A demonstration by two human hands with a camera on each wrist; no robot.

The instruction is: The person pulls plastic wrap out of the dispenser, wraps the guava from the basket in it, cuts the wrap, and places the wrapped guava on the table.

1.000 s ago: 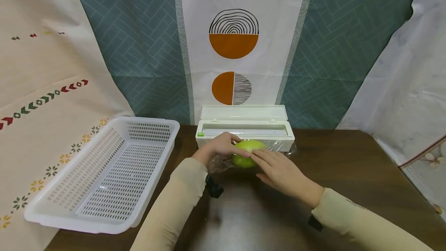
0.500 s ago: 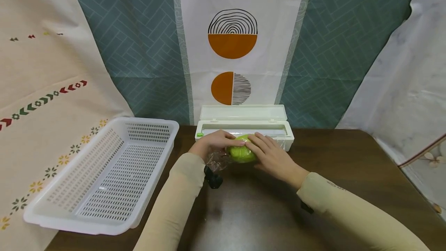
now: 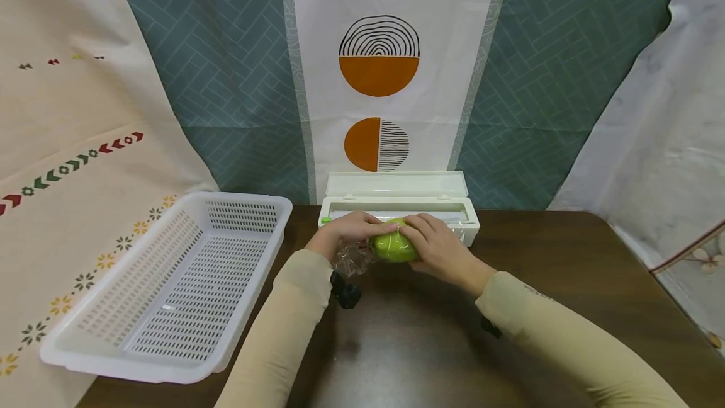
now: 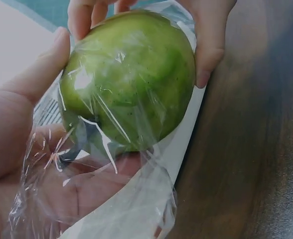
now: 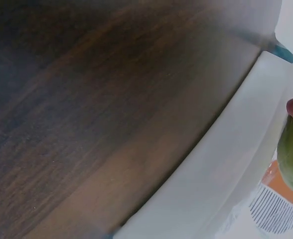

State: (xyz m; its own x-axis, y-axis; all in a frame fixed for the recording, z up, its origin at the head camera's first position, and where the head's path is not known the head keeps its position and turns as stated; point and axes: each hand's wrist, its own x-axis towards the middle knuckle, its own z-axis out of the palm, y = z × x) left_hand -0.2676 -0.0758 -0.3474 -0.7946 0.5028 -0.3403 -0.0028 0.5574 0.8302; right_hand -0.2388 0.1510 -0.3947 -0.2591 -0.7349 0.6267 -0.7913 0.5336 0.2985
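A green pear (image 3: 394, 248) in clear plastic wrap is held up in front of the white cling film box (image 3: 467, 230). My left hand (image 3: 352, 230) grips its stem end, thumb on top and fingers underneath. Around the other end curl the thumb and fingers of my right hand (image 3: 444, 252). In the left wrist view the film lies tight over the pear (image 4: 131, 74), while loose plastic wrap (image 4: 94, 209) bunches below the dark stem across my left palm. The right wrist view catches only part of the pear (image 5: 292, 152) and a fingertip.
The box's lid (image 3: 396, 182) stands raised at the back, with a film roll inside and a green slider (image 3: 325, 220) at the left. A white perforated basket (image 3: 136, 367) sits on the left side of the dark wooden table (image 3: 544, 276). Patterned cloths hang behind.
Both hands have moved slightly up and left with the pear. My right hand has gone from straight fingers on top of it to curling round its right end.
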